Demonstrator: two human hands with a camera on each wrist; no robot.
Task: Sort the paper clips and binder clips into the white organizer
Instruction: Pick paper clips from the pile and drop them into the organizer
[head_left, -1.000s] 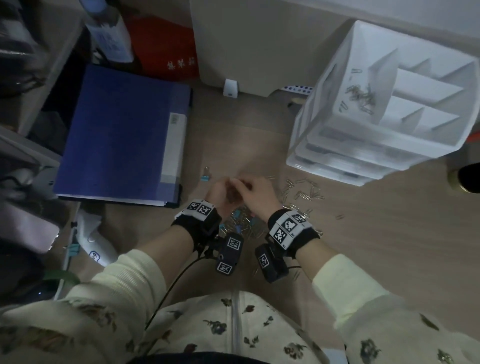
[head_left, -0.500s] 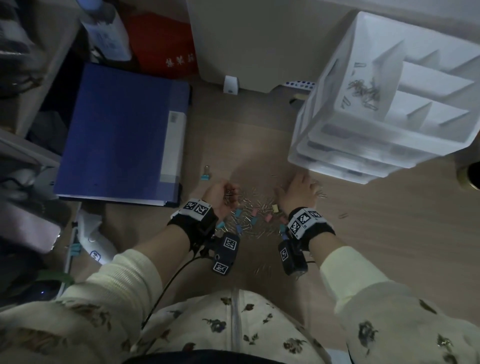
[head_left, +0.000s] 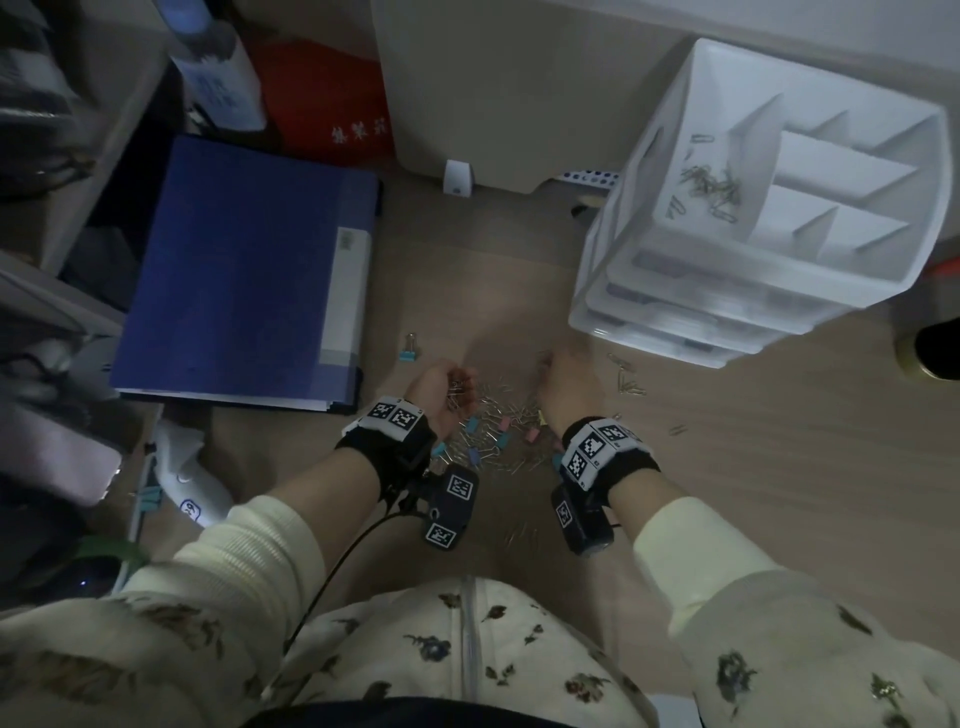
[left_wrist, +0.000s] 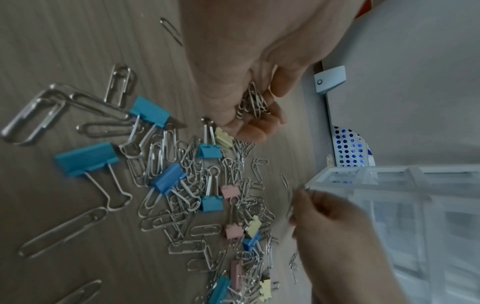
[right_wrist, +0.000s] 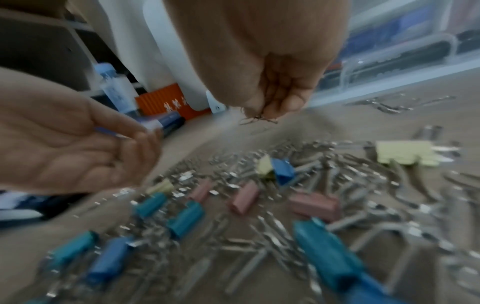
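A heap of silver paper clips and blue, pink and yellow binder clips (head_left: 493, 434) lies on the wooden floor between my hands. My left hand (head_left: 457, 387) sits at the heap's left edge, palm up, with its fingers curled around a small bunch of paper clips (left_wrist: 252, 102). Just right of the heap, my right hand (head_left: 548, 364) pinches a few paper clips (right_wrist: 259, 119) in its fingertips, slightly above the floor. The white organizer (head_left: 649, 218) stands at the far right, with paper clips (head_left: 711, 182) in its nearest top compartment.
A blue binder (head_left: 244, 270) lies on the floor to the left. One blue binder clip (head_left: 409, 349) sits alone beside it. Loose paper clips (head_left: 631, 382) lie by the organizer's base. A beige cabinet (head_left: 509, 78) stands behind.
My right hand left my left hand, swung right to the clips near the organizer, and now pinches a few. The left hand stayed put with its bunch.
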